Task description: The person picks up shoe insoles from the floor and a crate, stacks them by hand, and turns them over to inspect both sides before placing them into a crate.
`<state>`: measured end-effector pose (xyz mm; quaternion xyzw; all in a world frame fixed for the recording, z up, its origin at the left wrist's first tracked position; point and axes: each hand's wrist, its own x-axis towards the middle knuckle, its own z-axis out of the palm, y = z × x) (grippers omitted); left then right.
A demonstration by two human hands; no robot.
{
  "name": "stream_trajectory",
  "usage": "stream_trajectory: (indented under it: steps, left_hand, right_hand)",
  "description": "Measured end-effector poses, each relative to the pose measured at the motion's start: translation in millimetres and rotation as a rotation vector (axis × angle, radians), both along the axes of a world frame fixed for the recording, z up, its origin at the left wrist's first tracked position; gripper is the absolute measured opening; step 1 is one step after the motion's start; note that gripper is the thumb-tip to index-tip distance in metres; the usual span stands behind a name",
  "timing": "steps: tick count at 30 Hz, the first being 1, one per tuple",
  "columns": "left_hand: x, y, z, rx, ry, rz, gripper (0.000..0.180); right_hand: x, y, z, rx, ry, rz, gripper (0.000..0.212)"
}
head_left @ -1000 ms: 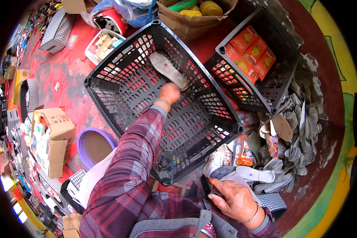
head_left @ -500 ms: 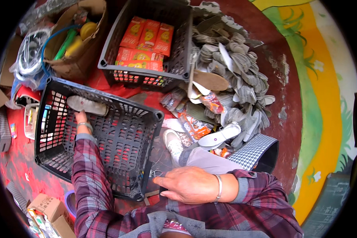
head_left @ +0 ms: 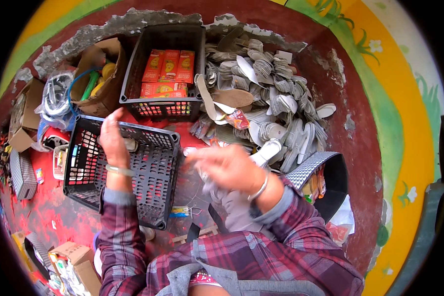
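Observation:
A grey shoe insole [head_left: 131, 144] lies in the black plastic crate [head_left: 170, 182] in front of me, partly hidden behind my left hand [head_left: 114, 140]. That hand is raised over the crate with its fingers stretched upward, and no object shows in it. My right hand [head_left: 232, 167] hovers between the crate and a large heap of insoles [head_left: 288, 98]. Motion blurs its fingertips, but the fingers look stretched toward the left, and nothing is visible in them. One brown insole [head_left: 233, 98] rests on the near side of the heap.
Behind stands another black crate [head_left: 128, 91] with red boxes [head_left: 169, 64]. A cardboard carton [head_left: 91, 106] holds yellow and green items. A patterned box [head_left: 335, 185] stands at right; an opened carton [head_left: 79, 251] sits lower left. A painted wall [head_left: 362, 103] curves around.
My left hand has come away from the insole in the crate and risen. My right hand has moved up toward the heap. The view has shifted, showing more wall behind.

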<state>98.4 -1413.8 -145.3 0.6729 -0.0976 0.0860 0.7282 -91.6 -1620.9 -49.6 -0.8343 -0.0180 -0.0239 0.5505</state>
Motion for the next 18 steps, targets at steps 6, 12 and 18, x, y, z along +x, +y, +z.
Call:
stream_trajectory:
  steps: [6,12,18]
  left_hand:
    - [-143,-28,177,0.104,-0.425,-1.004,0.034]
    - [-175,-60,173,-0.268,-0.746,-0.877,0.032]
    - [-162,-68,171,-0.291,-0.819,-0.497,0.021]
  right_hand:
    - [52,-179,-44,-0.768,0.208,-0.570,0.060]
    - [132,-292,-87,-1.177,0.462,-0.740,0.102]
    - [172,-295,-109,-1.195,0.633,-0.717,0.079]
